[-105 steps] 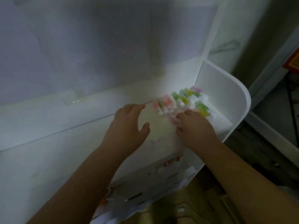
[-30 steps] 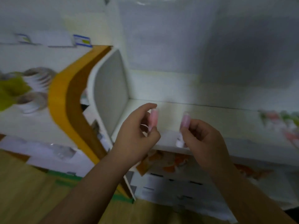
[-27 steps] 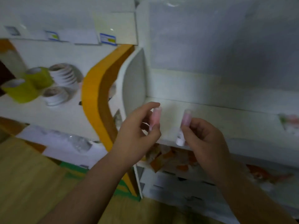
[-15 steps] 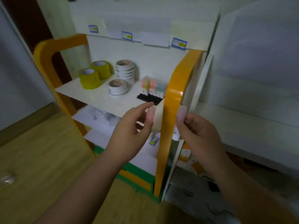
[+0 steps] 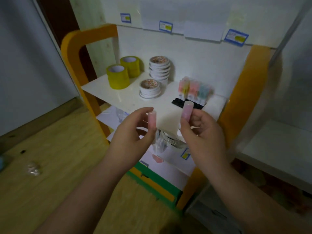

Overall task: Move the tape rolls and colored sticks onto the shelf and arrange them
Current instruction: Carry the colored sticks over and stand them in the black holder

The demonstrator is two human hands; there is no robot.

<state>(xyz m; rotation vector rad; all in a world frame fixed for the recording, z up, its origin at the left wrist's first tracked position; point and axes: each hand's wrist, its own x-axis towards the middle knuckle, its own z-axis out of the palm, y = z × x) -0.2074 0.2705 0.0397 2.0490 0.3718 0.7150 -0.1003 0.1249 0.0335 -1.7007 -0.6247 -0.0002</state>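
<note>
Our left hand [image 5: 133, 139] pinches a pink stick [image 5: 152, 119], our right hand [image 5: 202, 137] another pink stick [image 5: 187, 110], both upright, caps up, just before the white shelf [image 5: 128, 100]. Bare board lies between the tape rolls [image 5: 150, 88] and the front edge.

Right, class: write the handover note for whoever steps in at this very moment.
Left hand: pinches a pink stick, upright.
Right hand: holds a second pink stick, upright.
On the shelf: two yellow tape rolls, two stacks of white tape rolls, coloured sticks standing in a black holder.
Done: tape and several sticks placed.
Left: stand these two sticks, probably in the holder.
</note>
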